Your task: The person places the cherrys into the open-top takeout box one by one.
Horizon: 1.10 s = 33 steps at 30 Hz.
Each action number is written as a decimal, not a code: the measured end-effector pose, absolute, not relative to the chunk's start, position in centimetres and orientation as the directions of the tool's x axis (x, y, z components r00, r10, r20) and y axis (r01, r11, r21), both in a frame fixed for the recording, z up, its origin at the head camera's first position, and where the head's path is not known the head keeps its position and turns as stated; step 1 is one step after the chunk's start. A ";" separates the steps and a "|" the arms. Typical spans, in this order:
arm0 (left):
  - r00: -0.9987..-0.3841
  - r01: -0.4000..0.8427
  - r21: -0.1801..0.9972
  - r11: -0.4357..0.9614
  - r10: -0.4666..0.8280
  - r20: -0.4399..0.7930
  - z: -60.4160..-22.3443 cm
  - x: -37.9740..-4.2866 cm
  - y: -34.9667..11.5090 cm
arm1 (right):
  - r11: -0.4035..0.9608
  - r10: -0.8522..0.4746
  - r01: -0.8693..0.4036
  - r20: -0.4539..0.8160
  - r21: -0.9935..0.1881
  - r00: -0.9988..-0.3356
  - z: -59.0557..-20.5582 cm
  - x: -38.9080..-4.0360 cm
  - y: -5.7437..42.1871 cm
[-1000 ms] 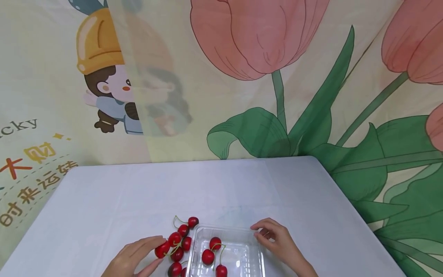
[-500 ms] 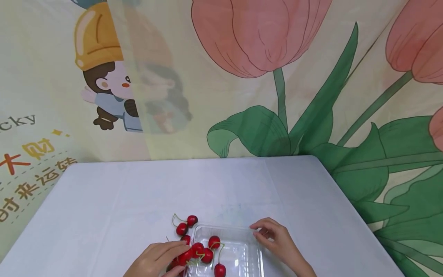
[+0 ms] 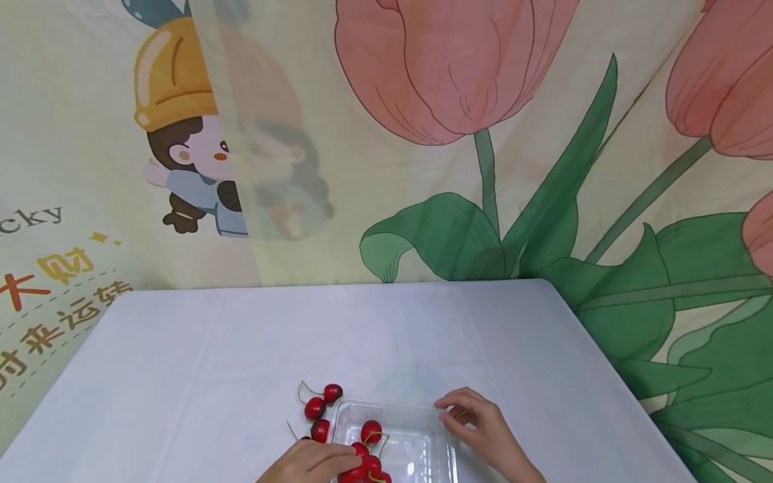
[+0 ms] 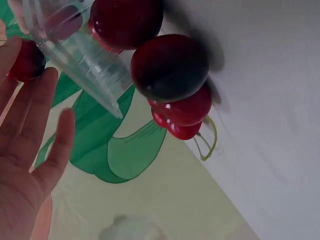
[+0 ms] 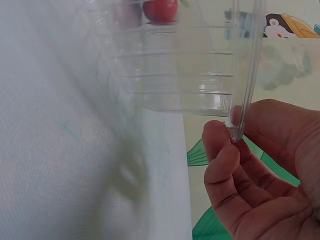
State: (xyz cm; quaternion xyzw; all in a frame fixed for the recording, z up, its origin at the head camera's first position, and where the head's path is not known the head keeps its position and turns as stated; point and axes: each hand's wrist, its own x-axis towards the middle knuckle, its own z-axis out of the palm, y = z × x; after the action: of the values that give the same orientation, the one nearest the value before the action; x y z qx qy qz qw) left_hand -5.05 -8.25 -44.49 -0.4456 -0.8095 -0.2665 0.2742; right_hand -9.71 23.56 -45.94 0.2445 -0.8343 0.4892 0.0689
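A clear plastic container (image 3: 425,446) sits at the table's near edge with several red cherries inside, among them a cherry (image 3: 371,431) near its back. My left hand (image 3: 311,461) reaches over the container's left rim. Its fingertips pinch a cherry (image 4: 29,60), seen in the left wrist view; the thumb is hard to make out. On the right, my right hand (image 3: 480,426) pinches the container's rim corner between thumb and fingers, as the right wrist view shows on the clear rim (image 5: 242,110). The container's near side is cut off in the head view.
Left of the container, several loose cherries lie on the white table (image 3: 241,362), including a stemmed cherry (image 3: 315,408) and a dark cherry (image 4: 170,67) close to the left wrist camera. A printed cloth (image 3: 423,201) hangs behind the table.
My left hand has carried cherries rightward from the loose pile, over the rim and into the container, lowering them among the others. The right hand stays at the rim corner.
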 end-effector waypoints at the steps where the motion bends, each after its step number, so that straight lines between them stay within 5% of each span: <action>1: -0.439 0.873 0.174 0.456 0.580 0.686 -44.7 -5.2 -8.2 | 0.400 -0.341 -0.477 0.356 -0.783 -0.870 -46.0 -9.7 23.6; 24: -0.409 0.908 0.174 0.381 0.716 0.566 -46.6 -7.3 -8.2 | 0.381 -0.356 -0.462 0.334 -0.801 -0.873 -45.9 -9.7 23.7; 33: -0.512 0.853 0.311 0.418 0.785 0.349 -46.4 -7.6 -8.3 | 0.387 -0.353 -0.448 0.319 -0.806 -0.880 -45.7 -9.8 23.7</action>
State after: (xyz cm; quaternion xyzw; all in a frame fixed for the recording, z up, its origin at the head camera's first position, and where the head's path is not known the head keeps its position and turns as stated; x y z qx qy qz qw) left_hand -7.63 -8.28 -46.41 -0.4884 -0.8387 -0.2291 0.0747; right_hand -9.82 23.67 -45.73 0.2408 -0.8314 0.4985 0.0475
